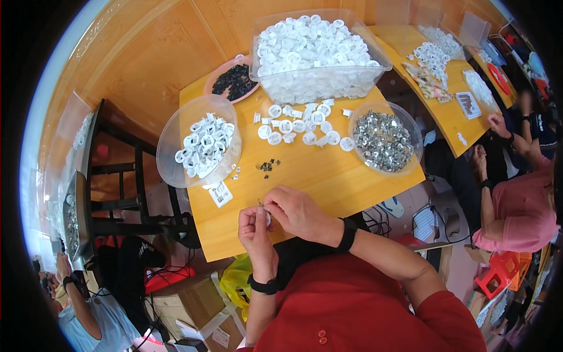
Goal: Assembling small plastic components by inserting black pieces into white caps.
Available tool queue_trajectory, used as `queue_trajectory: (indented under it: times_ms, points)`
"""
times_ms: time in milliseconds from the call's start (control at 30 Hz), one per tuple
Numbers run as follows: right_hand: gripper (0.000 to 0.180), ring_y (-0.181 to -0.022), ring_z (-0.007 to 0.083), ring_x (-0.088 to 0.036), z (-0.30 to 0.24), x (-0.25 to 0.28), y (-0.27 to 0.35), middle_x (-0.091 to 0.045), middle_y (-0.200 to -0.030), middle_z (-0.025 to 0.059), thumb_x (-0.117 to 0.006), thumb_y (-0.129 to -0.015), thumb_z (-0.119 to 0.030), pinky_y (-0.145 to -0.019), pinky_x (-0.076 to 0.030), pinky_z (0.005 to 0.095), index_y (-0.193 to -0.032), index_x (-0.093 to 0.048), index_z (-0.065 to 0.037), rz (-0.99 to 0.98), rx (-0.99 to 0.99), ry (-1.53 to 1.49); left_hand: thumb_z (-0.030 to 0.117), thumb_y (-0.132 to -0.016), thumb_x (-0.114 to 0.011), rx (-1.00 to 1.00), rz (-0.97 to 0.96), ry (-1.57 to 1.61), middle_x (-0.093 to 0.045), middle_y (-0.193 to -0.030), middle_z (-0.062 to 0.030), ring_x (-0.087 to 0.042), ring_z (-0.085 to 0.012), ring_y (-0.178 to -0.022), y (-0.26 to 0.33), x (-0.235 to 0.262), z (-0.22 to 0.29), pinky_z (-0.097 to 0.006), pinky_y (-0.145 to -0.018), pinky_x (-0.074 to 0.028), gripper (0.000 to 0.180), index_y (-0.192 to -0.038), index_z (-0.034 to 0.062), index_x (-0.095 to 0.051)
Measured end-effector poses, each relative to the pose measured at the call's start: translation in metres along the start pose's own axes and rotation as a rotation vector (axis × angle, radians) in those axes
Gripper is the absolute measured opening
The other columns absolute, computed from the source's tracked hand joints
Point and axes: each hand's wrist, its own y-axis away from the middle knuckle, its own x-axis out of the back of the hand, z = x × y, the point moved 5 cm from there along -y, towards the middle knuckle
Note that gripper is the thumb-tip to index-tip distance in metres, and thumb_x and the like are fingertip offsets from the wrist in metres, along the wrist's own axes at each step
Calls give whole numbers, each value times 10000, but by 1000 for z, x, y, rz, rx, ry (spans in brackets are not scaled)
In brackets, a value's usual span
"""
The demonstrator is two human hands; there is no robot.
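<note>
**Small-Part Assembly at the Bench Edge: Points of Risk**

We work from left to right across the wooden bench point(328, 176).

At the far left, the round clear tub point(199, 141) of white plastic rings stands at the bench's left edge, part of it past the edge. In our judgement, a knock from a forearm could tip it off.

Next, our left hand point(255, 226) is closed in a pinch on a small white ring point(267, 218), held over the near edge of the bench. The ring is mostly hidden by the fingers. Just beside it, our right hand point(296, 212) is pinched on a tiny dark metal piece point(260, 203) at the ring's top. We cannot tell whether the piece is seated. Because both parts sit above the bench edge, a slip of either pinch would likely send them to the floor.

Behind the hands lies a small scatter of dark pieces point(267, 166), then loose white rings point(299, 126) in front of the large clear bin point(319, 56). A sweeping sleeve could push these off.

At the right, the round bowl of metal parts point(384, 141) stands close to the bench's right edge, where we judge a bump could spill it.
</note>
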Motion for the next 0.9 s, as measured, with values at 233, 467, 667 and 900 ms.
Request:
queue_trajectory:
  times_ms: [233,467,667,900]
  points:
    - [96,-686,336,-561,3,1,5,-541,-759,159,-568,-849,-69,-595,-448,390,-838,-500,-2,41,-123,-175,92,-937,-544,94,27,153,-607,-902,-25,-561,-81,-796,3,-5,-1,-209,-708,-453,87,-1002,39,-566]
    - [99,-678,312,-573,3,5,19,-562,-761,149,-579,-850,-75,-588,-450,371,-844,-510,-5,68,-175,-158,73,-948,-500,72,-7,98,-615,-1064,-80,-585,-142,-1001,7,-8,-5,-273,-894,-464,184,-1120,18,-534]
    - [85,-602,143,-526,9,13,21,-568,-717,85,-578,-878,-85,-541,-412,278,-876,-550,-5,119,-170,-149,80,-952,-494,153,-141,224,-591,-1105,-80,-575,-152,-1031,9,-14,-3,-289,-914,-475,202,-1142,20,-531]
    - [82,-617,213,-542,7,19,24,-558,-744,115,-583,-865,-76,-548,-417,312,-870,-531,-13,123,-161,-95,67,-942,-519,123,-164,195,-585,-1112,-53,-560,-135,-1044,10,-15,0,-287,-938,-448,248,-1189,42,-500]
